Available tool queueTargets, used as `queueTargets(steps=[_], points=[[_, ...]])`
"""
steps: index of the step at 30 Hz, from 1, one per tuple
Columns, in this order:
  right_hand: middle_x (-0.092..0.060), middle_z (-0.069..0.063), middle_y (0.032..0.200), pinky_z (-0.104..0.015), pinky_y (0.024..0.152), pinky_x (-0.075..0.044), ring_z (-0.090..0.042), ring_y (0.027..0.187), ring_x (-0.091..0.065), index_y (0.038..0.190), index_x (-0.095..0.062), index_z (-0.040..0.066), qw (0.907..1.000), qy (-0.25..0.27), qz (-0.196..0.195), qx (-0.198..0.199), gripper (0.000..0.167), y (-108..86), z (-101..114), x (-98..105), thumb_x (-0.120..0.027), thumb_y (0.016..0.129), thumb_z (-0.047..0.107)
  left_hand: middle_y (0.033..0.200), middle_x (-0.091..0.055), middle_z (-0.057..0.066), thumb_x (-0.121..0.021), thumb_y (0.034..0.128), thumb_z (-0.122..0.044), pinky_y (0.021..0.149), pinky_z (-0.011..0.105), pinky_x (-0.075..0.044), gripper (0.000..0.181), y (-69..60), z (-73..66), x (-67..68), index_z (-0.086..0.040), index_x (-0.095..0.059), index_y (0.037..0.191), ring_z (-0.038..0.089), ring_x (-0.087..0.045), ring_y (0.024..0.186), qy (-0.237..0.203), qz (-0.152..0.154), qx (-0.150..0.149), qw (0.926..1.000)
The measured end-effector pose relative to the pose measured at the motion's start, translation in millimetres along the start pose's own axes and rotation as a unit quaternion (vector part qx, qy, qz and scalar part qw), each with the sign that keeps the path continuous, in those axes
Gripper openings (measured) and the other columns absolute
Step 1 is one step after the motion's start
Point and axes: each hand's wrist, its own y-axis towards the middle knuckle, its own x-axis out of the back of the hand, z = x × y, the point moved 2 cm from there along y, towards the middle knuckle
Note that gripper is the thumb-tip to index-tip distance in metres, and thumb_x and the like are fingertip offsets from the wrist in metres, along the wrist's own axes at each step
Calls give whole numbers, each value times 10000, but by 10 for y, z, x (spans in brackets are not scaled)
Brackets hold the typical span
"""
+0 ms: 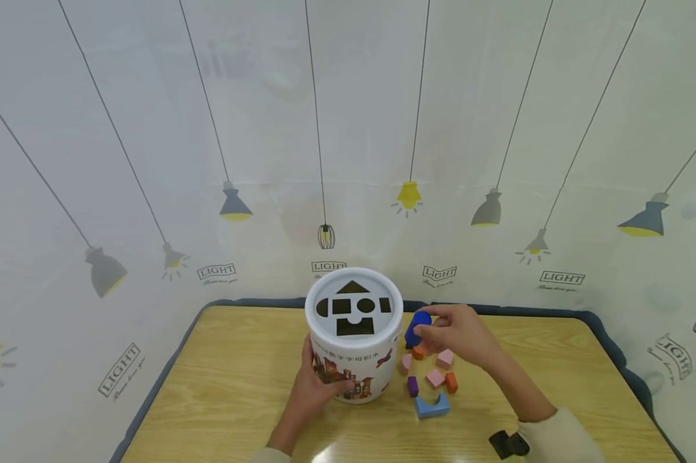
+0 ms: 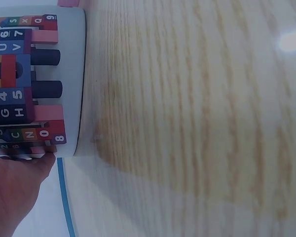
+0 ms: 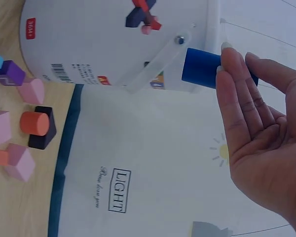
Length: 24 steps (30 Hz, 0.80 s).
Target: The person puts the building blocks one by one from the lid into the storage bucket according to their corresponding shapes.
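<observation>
A white bucket with printed letter blocks stands on the table, its white lid cut with several shaped holes. My left hand holds the bucket's near left side, thumb across the front. Beside the bucket's right rim, my right hand pinches a blue cylinder block between thumb and fingers, raised above the tabletop. In the right wrist view the cylinder lies near the lid's edge; whether it touches cannot be told. In the left wrist view the left hand is only partly visible.
Right of the bucket lie a light blue arch block, a purple block, several pink blocks and orange blocks. A dark block sits beneath an orange cylinder. Behind the wooden table hangs a lamp-patterned curtain.
</observation>
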Motion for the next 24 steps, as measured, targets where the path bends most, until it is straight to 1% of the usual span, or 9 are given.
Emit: queueTargets(steps=[3, 6, 8, 10, 14, 16, 19, 21, 24], points=[[-731, -127, 798, -351, 684, -625, -269, 719, -721, 1297, -567, -62, 9997, 152, 135, 165, 582, 21, 83, 26, -727, 876, 308, 1459, -406, -93, -944, 577, -323, 1152, 551, -302, 1275, 3, 24, 1, -508, -80, 1497, 254, -430, 1350, -4, -1, -56, 10000], [-726, -152, 808, -355, 671, -627, -280, 714, -717, 1266, -585, -64, 9984, 279, 326, 376, 534, 52, 166, 38, -711, 893, 296, 1459, -412, -78, -945, 582, -305, 1151, 552, -304, 1278, -4, 10, 2, -490, -78, 1503, 263, -437, 1345, 11, 17, -48, 10000], [-726, -149, 808, -350, 656, -627, -302, 711, -715, 1253, -598, -58, 9974, 286, 408, 515, 502, 79, 226, 39, -702, 901, 284, 1470, -410, -50, -944, 591, -279, 1149, 557, -305, 1285, -19, -32, 7, -458, -70, 1516, 281, -436, 1345, 12, 32, -29, 10000], [-729, -146, 808, -348, 643, -627, -318, 709, -715, 1251, -606, -51, 9968, 252, 440, 612, 482, 112, 281, 34, -699, 905, 271, 1481, -404, -27, -940, 602, -254, 1149, 555, -306, 1283, -40, -103, 19, -416, -67, 1530, 292, -433, 1349, -1, 68, -12, 10000], [-730, -126, 793, -354, 631, -628, -318, 697, -712, 1267, -604, -38, 9974, 125, 361, 618, 475, 168, 373, 23, -704, 902, 248, 1498, -392, 14, -930, 619, -235, 1141, 568, -310, 1270, -78, -222, 41, -348, -71, 1548, 323, -428, 1351, -25, 136, -73, 9999], [-726, -123, 789, -354, 634, -628, -308, 698, -711, 1275, -596, -34, 9978, 106, 321, 572, 482, 194, 405, 13, -707, 900, 247, 1497, -393, 13, -932, 614, -250, 1141, 579, -301, 1267, -71, -200, 39, -362, -78, 1543, 329, -424, 1353, -20, 132, -91, 9999], [-724, -121, 796, -366, 643, -629, -331, 725, -714, 1285, -586, -33, 9979, 217, 316, 520, 494, 244, 435, -20, -714, 893, 239, 1488, -399, -22, -937, 589, -311, 1141, 583, -297, 1272, -35, -87, 26, -428, -83, 1525, 319, -426, 1353, 64, 62, -39, 10000], [-723, -105, 794, -360, 644, -630, -322, 725, -715, 1287, -583, -32, 9978, 259, 336, 517, 497, 286, 440, -48, -714, 893, 239, 1484, -400, -51, -938, 570, -353, 1139, 580, -300, 1278, -9, -13, 21, -472, -81, 1510, 306, -426, 1354, 118, 30, -1, 9999], [-722, -92, 780, -353, 646, -629, -279, 701, -712, 1287, -587, -24, 9978, 299, 338, 488, 488, 356, 438, -98, -717, 890, 230, 1486, -392, -67, -929, 571, -395, 1131, 578, -316, 1268, 10, 32, 24, -495, -75, 1503, 301, -429, 1353, 172, 42, -32, 9998]])
